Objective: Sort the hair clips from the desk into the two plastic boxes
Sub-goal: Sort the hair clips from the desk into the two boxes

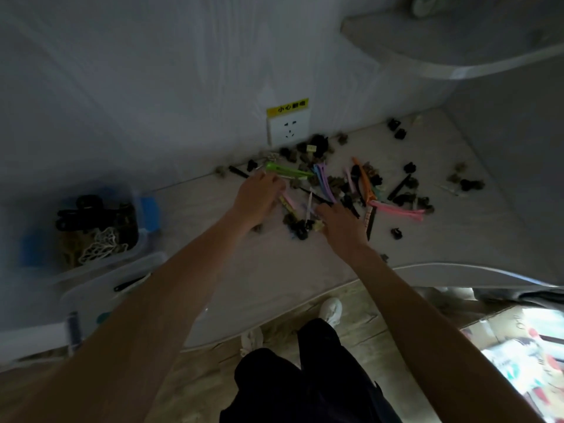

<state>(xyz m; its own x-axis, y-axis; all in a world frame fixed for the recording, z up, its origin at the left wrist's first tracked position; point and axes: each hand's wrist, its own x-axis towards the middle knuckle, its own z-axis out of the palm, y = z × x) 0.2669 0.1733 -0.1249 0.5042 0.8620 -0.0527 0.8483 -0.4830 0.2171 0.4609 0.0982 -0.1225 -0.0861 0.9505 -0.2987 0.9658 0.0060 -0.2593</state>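
Several hair clips lie scattered on the pale desk (274, 270): small dark claw clips and long flat ones, among them a green clip (287, 171), a purple clip (325, 181), an orange clip (364, 183) and a pink clip (396, 210). My left hand (259, 199) reaches into the pile, its fingers over the green clip's near end and a pale pink clip; whether it holds one is unclear. My right hand (341, 224) hovers over the pile's middle, fingers spread. At the left stand two clear plastic boxes: the far box (137, 209) holds large claw clips, the near box (100, 288) holds a black flat clip.
A wall socket (288, 129) with a yellow label sits on the wall behind the pile. A shelf (457, 44) juts out at upper right. The desk's curved front edge (335, 285) runs above my legs and shoes. A colourful carton (518, 346) lies on the floor at right.
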